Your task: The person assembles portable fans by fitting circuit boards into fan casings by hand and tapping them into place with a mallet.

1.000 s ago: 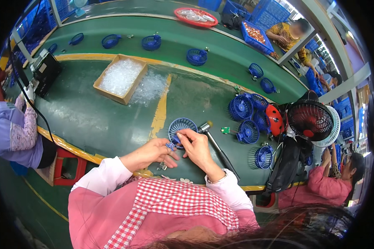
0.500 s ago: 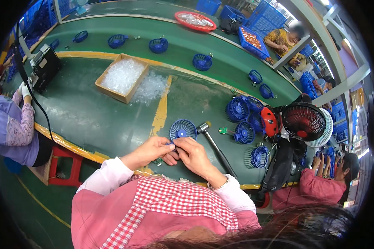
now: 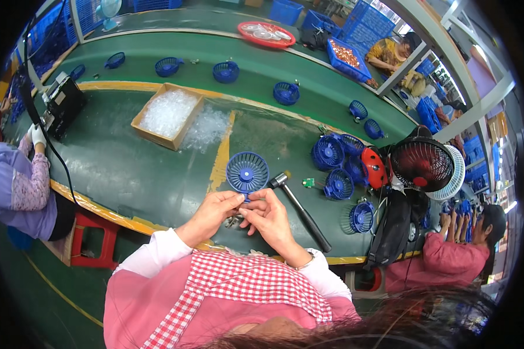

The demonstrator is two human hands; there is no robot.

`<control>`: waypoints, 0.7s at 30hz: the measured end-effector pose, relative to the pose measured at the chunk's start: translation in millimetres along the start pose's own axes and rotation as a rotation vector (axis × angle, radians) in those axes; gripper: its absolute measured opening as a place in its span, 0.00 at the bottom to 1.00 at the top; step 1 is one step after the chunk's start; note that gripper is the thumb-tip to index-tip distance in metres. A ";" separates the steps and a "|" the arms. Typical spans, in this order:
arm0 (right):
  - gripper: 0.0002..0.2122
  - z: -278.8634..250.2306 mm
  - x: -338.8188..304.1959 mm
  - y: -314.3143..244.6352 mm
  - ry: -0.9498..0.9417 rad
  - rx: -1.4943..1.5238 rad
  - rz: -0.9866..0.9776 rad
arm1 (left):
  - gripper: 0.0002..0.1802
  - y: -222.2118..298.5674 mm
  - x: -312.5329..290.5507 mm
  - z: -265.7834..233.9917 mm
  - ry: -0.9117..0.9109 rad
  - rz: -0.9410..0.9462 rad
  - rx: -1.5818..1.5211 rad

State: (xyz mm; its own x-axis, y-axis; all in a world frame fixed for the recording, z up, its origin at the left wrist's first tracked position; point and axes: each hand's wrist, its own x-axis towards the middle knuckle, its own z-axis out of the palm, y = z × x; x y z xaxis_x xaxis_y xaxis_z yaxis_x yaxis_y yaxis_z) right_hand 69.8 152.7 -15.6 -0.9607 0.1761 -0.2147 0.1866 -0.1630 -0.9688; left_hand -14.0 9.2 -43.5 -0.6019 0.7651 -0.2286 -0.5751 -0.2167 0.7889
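A round blue plastic fan guard (image 3: 247, 170) with a slatted rim is held before me over the green bench, its open side up. The fingertips of my left hand (image 3: 212, 216) pinch its short stem at the near side. My right hand (image 3: 270, 221) is at the same stem with bent fingers. Small parts under my fingers are partly hidden, and I cannot make them out. Just right of my hands lies a hammer (image 3: 301, 210) with a black handle. Beyond it is a small green circuit board (image 3: 308, 182).
A cardboard box (image 3: 170, 141) of clear plastic pieces stands at the far left, some spilled beside it. Several blue fan guards (image 3: 327, 152) cluster at right near a black fan (image 3: 422, 166) and a black bag (image 3: 390, 230). More guards ride the green belt (image 3: 250, 55). Co-workers sit left and right.
Both hands have shifted slightly left, and the fan guard shows more face-on. My right fingers have loosened and spread somewhat. Guards on the belt have slid a little rightward.
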 end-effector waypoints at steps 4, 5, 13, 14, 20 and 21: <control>0.15 0.8 -0.9 2.3 -0.002 0.166 0.027 | 0.12 -1.0 0.8 2.4 0.047 0.001 -0.011; 0.15 0.4 -1.0 2.8 -0.002 0.166 0.028 | 0.12 -2.5 1.3 0.8 0.048 0.001 -0.012; 0.11 -6.1 1.8 13.0 0.028 -0.331 -0.166 | 0.13 1.2 0.5 7.2 0.120 0.035 0.147; 0.11 -8.4 2.4 11.4 0.029 -0.331 -0.165 | 0.13 0.8 1.0 5.7 0.120 0.034 0.147; 0.09 -21.5 2.8 -10.6 -0.059 -0.773 -0.567 | 0.17 8.9 -2.3 0.4 0.116 0.158 0.530; 0.07 -23.9 2.9 -13.6 -0.091 -0.832 -0.614 | 0.17 11.6 -4.1 2.0 0.091 0.133 0.573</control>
State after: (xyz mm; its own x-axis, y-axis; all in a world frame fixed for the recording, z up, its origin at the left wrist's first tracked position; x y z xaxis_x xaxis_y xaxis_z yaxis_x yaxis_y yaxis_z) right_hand 69.4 178.5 -6.0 -0.9437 -0.0776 0.3217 -0.2909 0.6579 -0.6946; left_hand -17.1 4.8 -32.3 -0.7077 0.6936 -0.1344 -0.1155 0.0741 0.9905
